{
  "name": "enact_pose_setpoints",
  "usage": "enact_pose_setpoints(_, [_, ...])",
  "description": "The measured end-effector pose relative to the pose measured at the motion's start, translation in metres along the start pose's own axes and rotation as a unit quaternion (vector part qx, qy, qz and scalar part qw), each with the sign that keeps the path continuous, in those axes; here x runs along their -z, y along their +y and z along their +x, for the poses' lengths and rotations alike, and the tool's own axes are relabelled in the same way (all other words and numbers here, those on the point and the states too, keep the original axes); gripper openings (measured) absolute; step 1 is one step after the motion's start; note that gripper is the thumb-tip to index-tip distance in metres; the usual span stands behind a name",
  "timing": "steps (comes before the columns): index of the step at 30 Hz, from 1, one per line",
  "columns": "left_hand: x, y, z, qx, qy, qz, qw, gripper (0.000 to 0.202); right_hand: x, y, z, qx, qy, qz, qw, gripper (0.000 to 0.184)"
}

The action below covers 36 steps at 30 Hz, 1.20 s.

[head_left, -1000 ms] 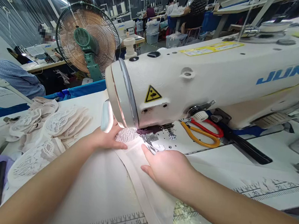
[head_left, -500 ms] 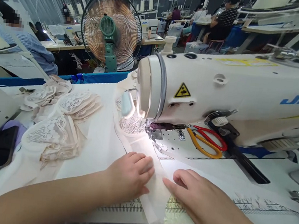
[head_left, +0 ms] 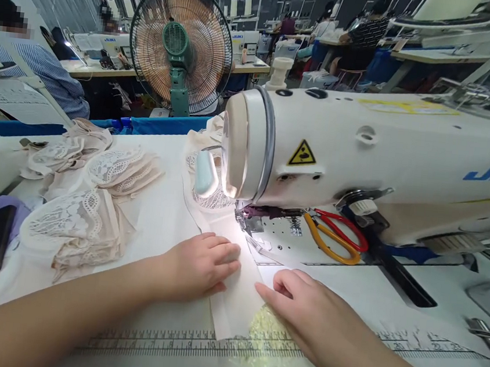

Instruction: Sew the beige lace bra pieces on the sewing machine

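Resting palm-down on the pale panel of a lace garment piece [head_left: 235, 302], left hand [head_left: 201, 266]: fingers together; cannot tell whether any cloth is pinched beneath. Flat spread probably keeps the panel smooth. Right hand [head_left: 307, 301] just beside the panel's right edge: thumb apart from loosely curled fingers, nothing between. Contact with cloth unclear; it looks placed to guide that edge.

Garment piece runs away from the hands, its lace end under and beside the sewing machine's [head_left: 328, 145] head, where a small lamp [head_left: 204, 173] throws light, presumably for seeing the stitching. Needle too small to make out.

Right of there, red-and-orange-handled scissors [head_left: 339, 237] lie by the machine bed, likely for easy reach. Left on the table [head_left: 168, 184], lace cups [head_left: 83, 225] in overlapping piles, apparently sorted within arm's length. Printed ruler scale [head_left: 201, 345] along the near edge, perhaps for measuring. Beyond: large fan [head_left: 178, 48], co-worker's striped sleeve [head_left: 65, 83].
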<state>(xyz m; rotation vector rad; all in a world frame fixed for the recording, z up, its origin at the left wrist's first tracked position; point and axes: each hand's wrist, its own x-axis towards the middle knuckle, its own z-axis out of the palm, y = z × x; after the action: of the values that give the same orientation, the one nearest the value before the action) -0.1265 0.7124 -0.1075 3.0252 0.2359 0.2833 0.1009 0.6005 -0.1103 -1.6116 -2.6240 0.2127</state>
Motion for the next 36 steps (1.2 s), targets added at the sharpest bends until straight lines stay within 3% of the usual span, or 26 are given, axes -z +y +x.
enact_pose_setpoints(12, [0.012,-0.029,0.01,-0.009,-0.025,0.027,0.999,0.028,-0.002,0.009,0.017,0.022,0.06,-0.033,0.997,0.048])
enact_pose_setpoints(21, [0.024,-0.044,0.019,0.059,-0.065,0.016,0.996,0.032,0.014,0.004,0.039,-0.041,-0.081,-0.062,0.994,0.046])
enact_pose_setpoints(25, [0.023,-0.039,0.023,0.087,-0.047,-0.049,0.994,0.03,0.022,-0.002,0.05,-0.057,-0.104,-0.064,0.991,0.044])
enact_pose_setpoints(28, [0.015,-0.029,0.02,0.047,-0.024,-0.081,0.995,0.029,0.026,-0.005,0.052,-0.075,-0.127,-0.062,0.987,0.052])
enact_pose_setpoints(32, [0.007,-0.013,0.013,0.018,0.02,-0.07,0.997,0.028,0.031,-0.007,0.051,-0.095,-0.147,-0.024,0.984,0.053])
enact_pose_setpoints(36, [0.003,-0.008,0.01,0.007,0.039,-0.036,0.999,0.04,0.03,-0.007,0.049,-0.09,-0.141,-0.017,0.986,0.044])
